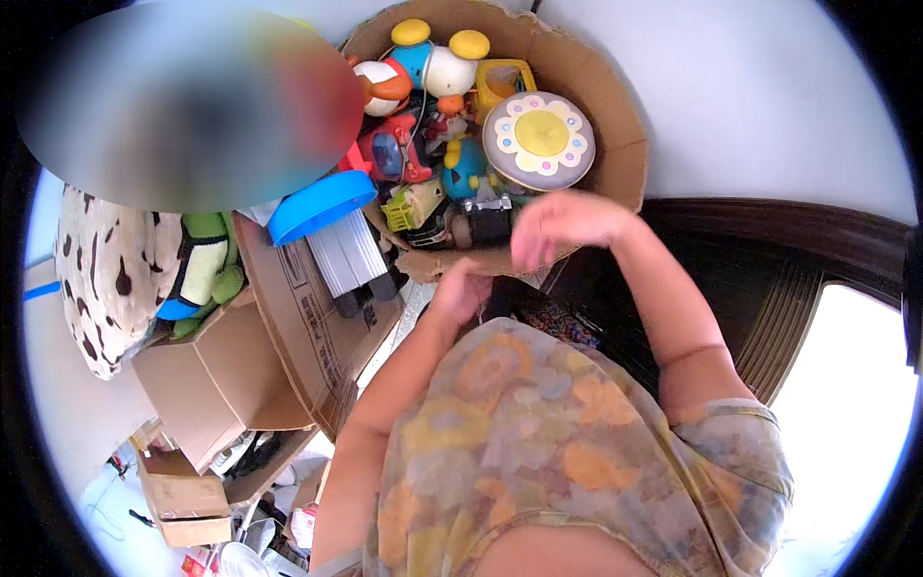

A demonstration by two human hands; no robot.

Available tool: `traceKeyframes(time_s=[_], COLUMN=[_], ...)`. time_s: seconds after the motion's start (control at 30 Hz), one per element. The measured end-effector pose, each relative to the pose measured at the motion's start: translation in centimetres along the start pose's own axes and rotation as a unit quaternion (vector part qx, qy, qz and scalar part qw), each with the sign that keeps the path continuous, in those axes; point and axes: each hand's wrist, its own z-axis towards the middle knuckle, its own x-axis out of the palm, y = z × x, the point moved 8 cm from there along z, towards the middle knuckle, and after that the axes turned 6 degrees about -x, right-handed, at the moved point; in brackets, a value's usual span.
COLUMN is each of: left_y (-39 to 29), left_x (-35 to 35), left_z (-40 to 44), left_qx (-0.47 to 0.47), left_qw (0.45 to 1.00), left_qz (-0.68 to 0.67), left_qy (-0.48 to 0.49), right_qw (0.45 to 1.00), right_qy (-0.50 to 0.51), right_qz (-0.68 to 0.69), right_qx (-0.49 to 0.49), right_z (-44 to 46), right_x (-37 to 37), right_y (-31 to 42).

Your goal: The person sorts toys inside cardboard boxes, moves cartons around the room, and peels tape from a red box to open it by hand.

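Note:
A large round cardboard box (623, 125) full of toys stands in front of me. My right hand (569, 227) is over its near rim, fingers bent downward and slightly apart, a little blurred, with nothing visible in them. Just above that hand, a round grey toy with a yellow flower-shaped top (541, 140) rests on the pile. Lower and to the left, my left hand (465, 291) is at the box's near edge, its fingers loosely apart; whether it touches the cardboard I cannot tell. A dark toy piece (490, 223) lies inside, close to both hands.
Inside the box are a red toy car (396, 152), a yellow toy frame (502, 82) and a white-and-blue toy with yellow feet (450, 69). Left of it are a blue ring-shaped piece (323, 208), an open carton (226, 361) and a spotted plush (120, 274). Dark wooden furniture (731, 274) stands right.

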Motion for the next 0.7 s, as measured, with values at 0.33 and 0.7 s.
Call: traceKeyframes(time_s=[0.33,0.7], left_y=[0.9,1.2], left_x=[-0.9,-2.0], left_z=[0.8,2.5], left_qx=[-0.002,0.051], left_qw=[0.998,0.989], left_qz=[-0.050,-0.129], left_qy=[0.030,0.058], right_qw=[0.670,0.595], right_qy=[-0.178,-0.052], right_qz=[-0.714,-0.800], right_qx=[0.092,0.060], right_z=[8.3,7.6], right_x=[-8.3,-8.8], right_y=[-5.2,-8.2])
